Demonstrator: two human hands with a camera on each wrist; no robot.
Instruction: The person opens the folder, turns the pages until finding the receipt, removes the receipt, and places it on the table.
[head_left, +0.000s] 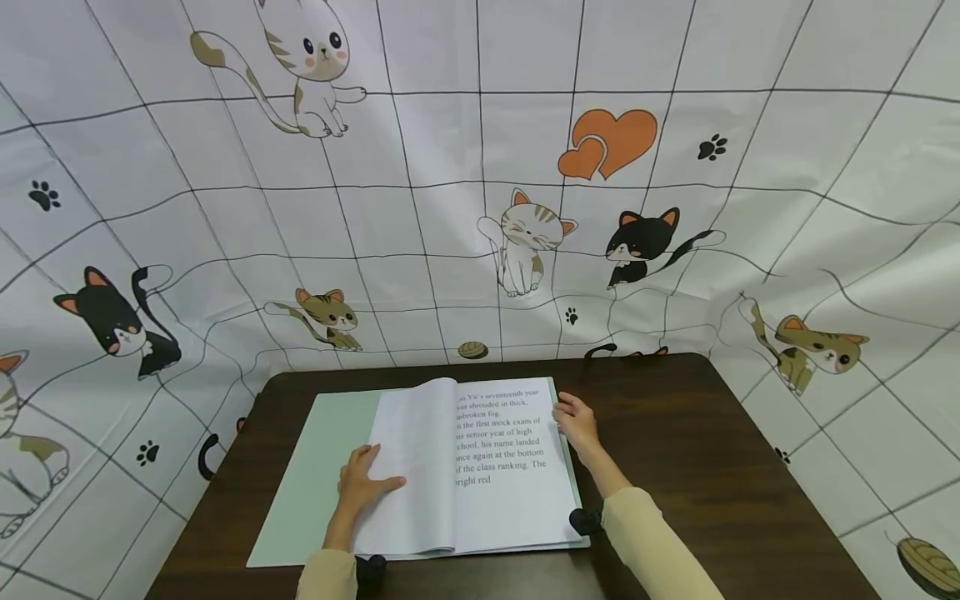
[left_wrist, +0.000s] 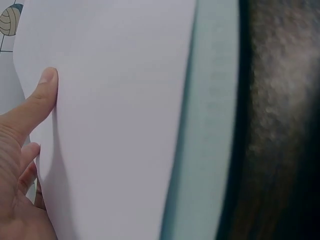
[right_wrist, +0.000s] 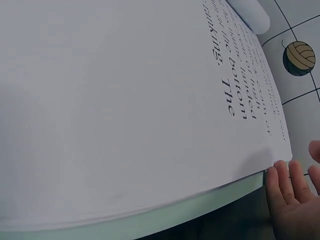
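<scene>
An open book (head_left: 495, 508) with a pale green cover (head_left: 300, 492) lies on a dark brown table. Its blank left page (head_left: 412, 467) bulges up in a roll by the spine, and the right page (head_left: 517, 433) carries printed text. My left hand (head_left: 363, 483) rests at the left page's outer edge, thumb stretched over the paper. In the left wrist view the thumb lies on the white sheet (left_wrist: 120, 120), which partly hides the other fingers. At the upper right edge is my right hand (head_left: 579, 425). Its fingertips (right_wrist: 283, 167) touch the page corner, with the fingers fairly straight.
The table (head_left: 675, 450) extends to the right of the book. Behind and at both sides hangs a white grid-lined curtain (head_left: 427, 217) printed with cats and paws. Black wrist straps (head_left: 587, 521) sit at both sleeves.
</scene>
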